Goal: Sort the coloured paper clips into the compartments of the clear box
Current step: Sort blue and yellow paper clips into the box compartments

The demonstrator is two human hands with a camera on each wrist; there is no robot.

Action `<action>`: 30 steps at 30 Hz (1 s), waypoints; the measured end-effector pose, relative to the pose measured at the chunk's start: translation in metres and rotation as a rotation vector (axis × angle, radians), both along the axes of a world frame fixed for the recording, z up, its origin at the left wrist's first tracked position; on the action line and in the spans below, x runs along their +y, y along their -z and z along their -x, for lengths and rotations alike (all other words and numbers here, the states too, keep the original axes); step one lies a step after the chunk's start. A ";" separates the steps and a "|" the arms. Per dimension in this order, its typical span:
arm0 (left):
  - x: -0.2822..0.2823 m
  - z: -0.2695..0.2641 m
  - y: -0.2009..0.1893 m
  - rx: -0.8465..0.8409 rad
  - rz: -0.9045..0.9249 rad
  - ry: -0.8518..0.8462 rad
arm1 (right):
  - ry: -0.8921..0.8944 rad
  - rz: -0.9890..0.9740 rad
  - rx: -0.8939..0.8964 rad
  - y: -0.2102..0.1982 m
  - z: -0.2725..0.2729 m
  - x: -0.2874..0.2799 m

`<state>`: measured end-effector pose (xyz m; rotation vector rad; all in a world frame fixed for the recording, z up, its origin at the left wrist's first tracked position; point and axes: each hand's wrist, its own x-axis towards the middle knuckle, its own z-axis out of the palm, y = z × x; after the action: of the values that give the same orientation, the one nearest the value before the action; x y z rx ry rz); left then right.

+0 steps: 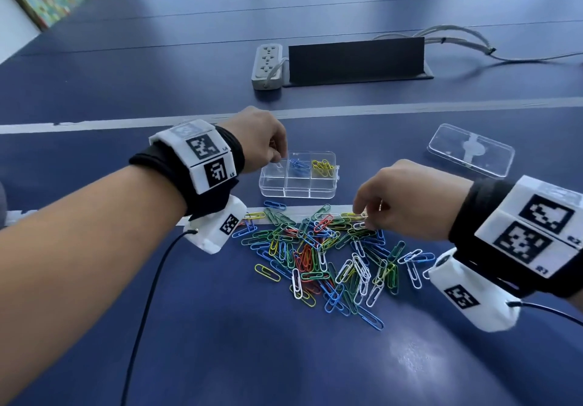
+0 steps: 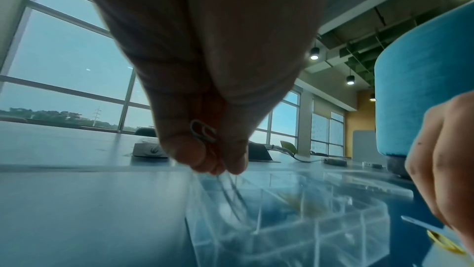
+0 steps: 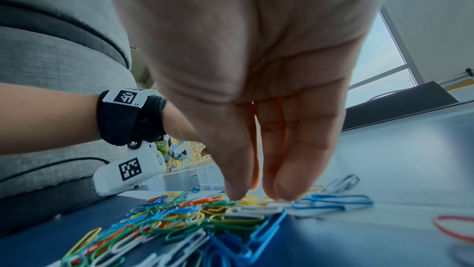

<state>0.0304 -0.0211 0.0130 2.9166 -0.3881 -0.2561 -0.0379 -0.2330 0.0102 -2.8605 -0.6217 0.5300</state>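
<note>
Now left hand fingers pinched tight on white clip, over far-left compartment of clear box; best let go low so clip stays inside; right hand fingers nearly closed, tips on pile of clips, whether one is gripped cannot tell; blue clips and yellow clips already sorted; pile on tabletop near box.
</note>
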 end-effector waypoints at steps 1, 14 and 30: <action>0.002 0.000 -0.002 -0.006 0.017 -0.005 | -0.002 0.000 -0.003 0.000 0.000 0.000; 0.029 -0.001 -0.009 -0.051 0.164 -0.103 | -0.027 -0.008 -0.027 0.002 0.000 -0.001; 0.103 -0.006 0.023 0.007 -0.180 -0.350 | 0.008 -0.015 -0.059 0.002 -0.008 -0.018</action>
<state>0.0369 0.0822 -0.0101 3.0872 0.1570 -0.2586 -0.0303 -0.2508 0.0084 -2.8722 -0.6201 0.4392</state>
